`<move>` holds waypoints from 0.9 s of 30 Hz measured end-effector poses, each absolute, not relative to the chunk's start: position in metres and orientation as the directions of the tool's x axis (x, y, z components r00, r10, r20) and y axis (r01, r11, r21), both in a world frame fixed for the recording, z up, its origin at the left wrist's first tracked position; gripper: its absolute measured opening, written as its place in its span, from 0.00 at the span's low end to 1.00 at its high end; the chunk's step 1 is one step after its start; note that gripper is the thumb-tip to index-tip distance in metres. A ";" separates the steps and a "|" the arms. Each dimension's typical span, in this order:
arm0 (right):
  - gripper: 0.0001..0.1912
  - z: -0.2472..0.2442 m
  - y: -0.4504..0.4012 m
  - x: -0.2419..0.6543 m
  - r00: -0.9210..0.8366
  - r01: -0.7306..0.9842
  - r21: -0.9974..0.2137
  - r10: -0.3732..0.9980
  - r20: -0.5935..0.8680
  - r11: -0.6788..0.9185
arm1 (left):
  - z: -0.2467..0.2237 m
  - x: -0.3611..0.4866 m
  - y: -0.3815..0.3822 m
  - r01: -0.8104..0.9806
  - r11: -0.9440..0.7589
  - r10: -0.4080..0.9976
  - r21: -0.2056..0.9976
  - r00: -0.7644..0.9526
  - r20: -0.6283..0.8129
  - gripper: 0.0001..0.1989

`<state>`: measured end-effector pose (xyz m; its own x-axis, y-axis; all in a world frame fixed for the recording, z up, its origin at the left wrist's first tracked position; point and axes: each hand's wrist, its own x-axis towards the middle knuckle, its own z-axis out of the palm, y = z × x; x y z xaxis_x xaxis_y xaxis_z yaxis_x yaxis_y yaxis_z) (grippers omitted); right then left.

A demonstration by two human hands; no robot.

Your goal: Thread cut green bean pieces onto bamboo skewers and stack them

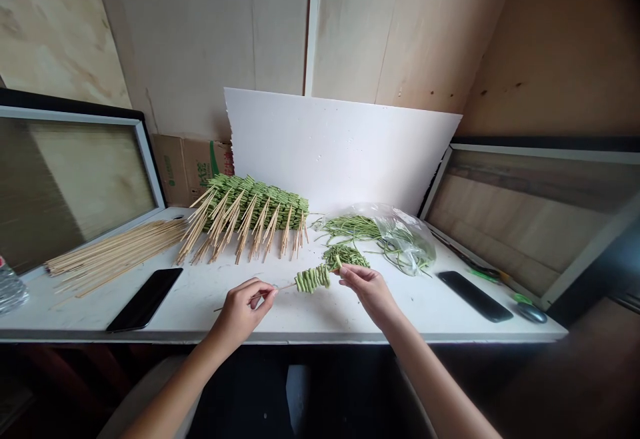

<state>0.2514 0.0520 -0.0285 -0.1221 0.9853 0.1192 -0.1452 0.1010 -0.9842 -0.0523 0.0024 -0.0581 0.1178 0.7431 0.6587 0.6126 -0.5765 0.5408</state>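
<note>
A thin wooden skewer [286,286] is pinched in my left hand [248,304], its tail sticking out to the left. Several short green bean pieces [313,279] are threaded side by side on it, above the white table [320,322]. My right hand [364,285] pinches another green bean piece [338,264] at the skewer's right end; the skewer's tip is hidden. Just behind that hand lies a small pile of cut beans [350,256]. Long uncut beans [353,227] spread behind the pile, partly in a clear plastic bag [413,242].
Filled bean skewers [255,205] are stacked at the back left. Bare skewers [123,249] and a black phone [146,299] lie left. Another dark phone [475,295], a mouse [531,312] and green-handled scissors [483,273] are right. A white board [335,149] stands behind.
</note>
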 end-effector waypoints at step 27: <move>0.22 -0.028 0.047 0.252 -0.288 -0.075 -0.997 0.957 0.035 0.014 | -0.062 -0.054 0.006 0.618 -0.539 0.778 0.573 0.105 0.619 0.11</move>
<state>0.2521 0.0470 -0.0281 -0.2881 0.9569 0.0353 -0.0753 0.0142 -0.9971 -0.0543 0.0056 -0.0620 0.1046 0.7781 0.6194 0.6178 -0.5389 0.5726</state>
